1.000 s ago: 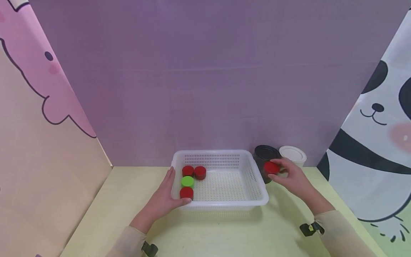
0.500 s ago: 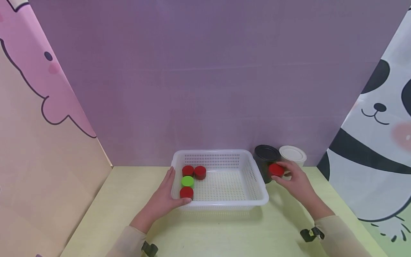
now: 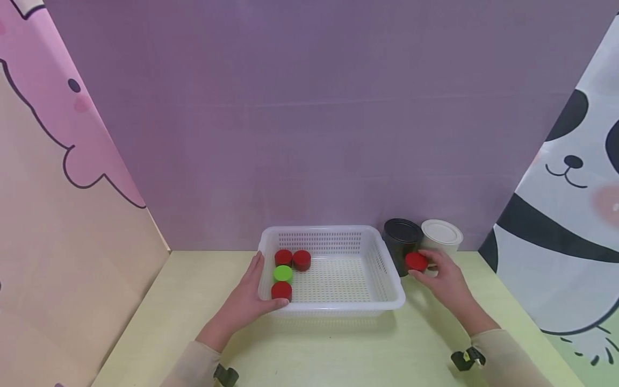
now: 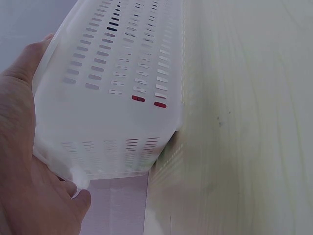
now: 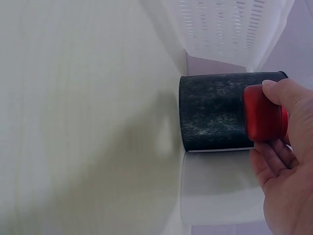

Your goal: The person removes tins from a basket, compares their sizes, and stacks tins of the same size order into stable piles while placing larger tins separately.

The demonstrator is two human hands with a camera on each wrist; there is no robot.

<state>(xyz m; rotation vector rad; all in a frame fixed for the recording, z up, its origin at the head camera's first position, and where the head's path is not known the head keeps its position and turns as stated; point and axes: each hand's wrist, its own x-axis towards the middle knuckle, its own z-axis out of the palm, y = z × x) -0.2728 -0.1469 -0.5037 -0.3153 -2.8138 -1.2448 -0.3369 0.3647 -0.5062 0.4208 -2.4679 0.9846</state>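
Note:
A white perforated plastic basket (image 3: 333, 306) stands on the table. My left hand (image 3: 249, 298) grips its near left corner, thumb over the front rim and fingers along the left side. In the left wrist view the same hand (image 4: 36, 147) holds the basket's rim (image 4: 63, 44). Between the thumb and fingers of my right hand (image 3: 447, 277) is a small round red tin (image 3: 416, 262). The right wrist view has this tin (image 5: 264, 115) pinched in front of a black canister (image 5: 215, 112), raised off the table.
Along the basket's left side lie several small tins: a green tin (image 3: 282, 274) and red tins (image 3: 281, 291). Right of the basket, the lidded black canister (image 3: 402, 231) stands beside a white canister (image 3: 442, 232). A purple wall (image 3: 309, 134) closes off the back.
My right hand has carried the red tin slightly right and then lower in the head view. The left hand and basket have stayed put.

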